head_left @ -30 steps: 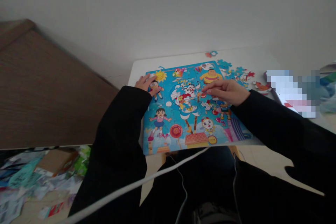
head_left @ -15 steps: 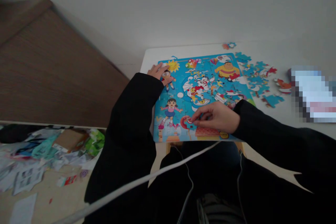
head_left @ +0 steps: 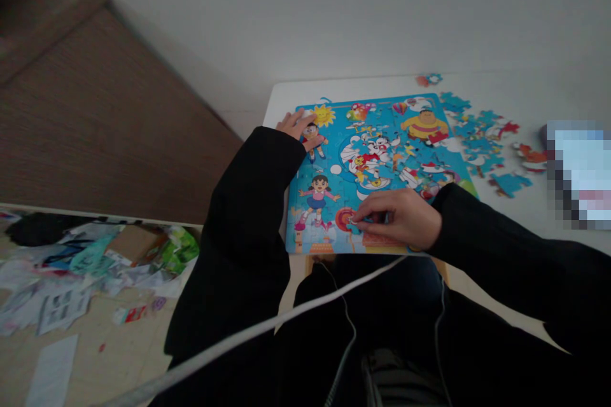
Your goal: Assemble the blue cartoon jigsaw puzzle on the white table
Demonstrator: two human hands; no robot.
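Note:
A blue cartoon jigsaw puzzle [head_left: 351, 187] in a flat tray lies on the white table. My left hand [head_left: 298, 127] rests on its upper left corner, fingers spread over the edge and the picture. At the lower middle, my right hand [head_left: 398, 216] pinches a small puzzle piece [head_left: 354, 221] between thumb and fingertips, pressed down beside a round red shape [head_left: 342, 219]. The fingers cover most of this piece. Loose pieces lie on top of the picture's middle and right parts, including a red and white one [head_left: 435, 167].
More loose puzzle pieces [head_left: 482, 140] are heaped right of the tray on the table [head_left: 520, 92]. A pixelated phone-like object [head_left: 580, 168] lies farther right. A white cable [head_left: 286, 315] crosses before my lap. Left are a brown wooden panel [head_left: 119, 121] and floor litter [head_left: 90, 254].
My right hand has brought the piece down against the red round shape, whose gap now looks filled. My left hand stays on the corner. The whole view has shifted slightly.

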